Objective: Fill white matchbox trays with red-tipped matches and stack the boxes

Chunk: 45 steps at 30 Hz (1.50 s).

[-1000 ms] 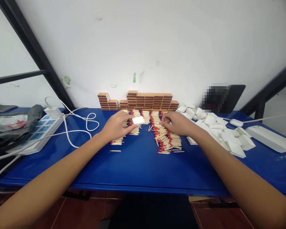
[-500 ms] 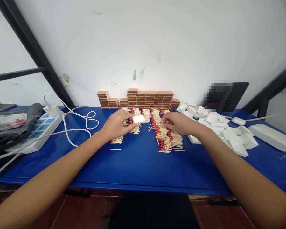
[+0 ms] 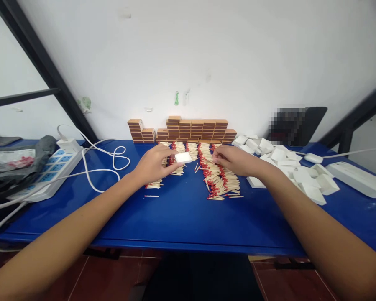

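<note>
A small white tray [image 3: 183, 157] is pinched between the thumb and fingers of my left hand [image 3: 156, 164], above the blue table [image 3: 181, 217]. My right hand [image 3: 233, 161] is closed in a pinch over the right-hand pile of red-tipped matches [image 3: 223, 184]; its fingertips are too small to show clearly what they grip. More matches [image 3: 154, 184] lie partly under my left hand. A single match [image 3: 152, 196] rests in front of them. Stacked brown matchboxes [image 3: 203, 130] stand behind the matches.
White empty trays [image 3: 303, 175] are heaped right of my right hand. A power strip [image 3: 54, 167] with white cables [image 3: 85, 167] and a dark plastic bag [image 3: 21, 163] sit at the left. A dark device [image 3: 311, 125] leans by the wall, and a white case [image 3: 357, 179] lies far right.
My right hand has shifted very slightly over the matches. My left hand still holds the white tray in nearly the same place.
</note>
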Available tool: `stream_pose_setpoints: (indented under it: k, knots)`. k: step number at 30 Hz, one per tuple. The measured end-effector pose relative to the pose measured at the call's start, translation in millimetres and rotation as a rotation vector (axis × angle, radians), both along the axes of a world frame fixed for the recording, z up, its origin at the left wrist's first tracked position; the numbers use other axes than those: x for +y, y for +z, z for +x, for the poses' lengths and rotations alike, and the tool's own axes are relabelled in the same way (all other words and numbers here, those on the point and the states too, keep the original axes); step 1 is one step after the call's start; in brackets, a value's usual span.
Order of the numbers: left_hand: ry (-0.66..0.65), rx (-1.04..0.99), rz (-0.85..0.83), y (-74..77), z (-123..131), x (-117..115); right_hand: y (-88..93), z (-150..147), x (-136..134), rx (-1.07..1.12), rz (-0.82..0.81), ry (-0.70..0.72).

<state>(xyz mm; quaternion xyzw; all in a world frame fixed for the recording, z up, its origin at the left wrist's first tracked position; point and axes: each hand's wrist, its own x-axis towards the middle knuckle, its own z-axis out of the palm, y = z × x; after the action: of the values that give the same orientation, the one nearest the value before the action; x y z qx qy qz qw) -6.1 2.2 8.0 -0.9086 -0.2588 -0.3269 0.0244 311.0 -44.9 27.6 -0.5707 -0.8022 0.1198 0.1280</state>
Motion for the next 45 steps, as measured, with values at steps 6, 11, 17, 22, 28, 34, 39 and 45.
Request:
stream_pose_setpoints:
  k: [6,11,17,22,28,34,39,45]
  knots:
    - [-0.013,0.001,-0.015,-1.9,3.3,-2.6,2.7,-3.9,-2.7,0.008,0.038,0.005]
    - [-0.021,0.026,-0.037,-1.1,4.8,-4.7,0.8,2.4,-1.1,-0.044,0.096,0.009]
    - [-0.024,0.024,-0.044,-1.7,4.9,-4.2,1.8,3.7,-1.4,-0.061,0.067,-0.019]
    - [-0.030,0.029,-0.042,-0.7,5.3,-5.0,3.9,-1.1,-2.5,-0.038,0.107,0.011]
    - [-0.051,0.042,-0.062,-0.2,6.5,-7.1,5.7,-21.3,-10.6,0.137,0.198,0.066]
    - [-0.094,0.025,-0.074,-0.8,9.6,-10.2,1.7,-46.9,-19.7,0.157,0.296,0.154]
    - [-0.120,0.020,-0.053,0.3,11.6,-13.6,-4.3,-50.6,-20.9,0.108,0.353,0.227]
    - [-0.140,0.020,-0.036,0.1,11.4,-13.4,-11.3,-51.0,-20.8,0.055,0.391,0.273]
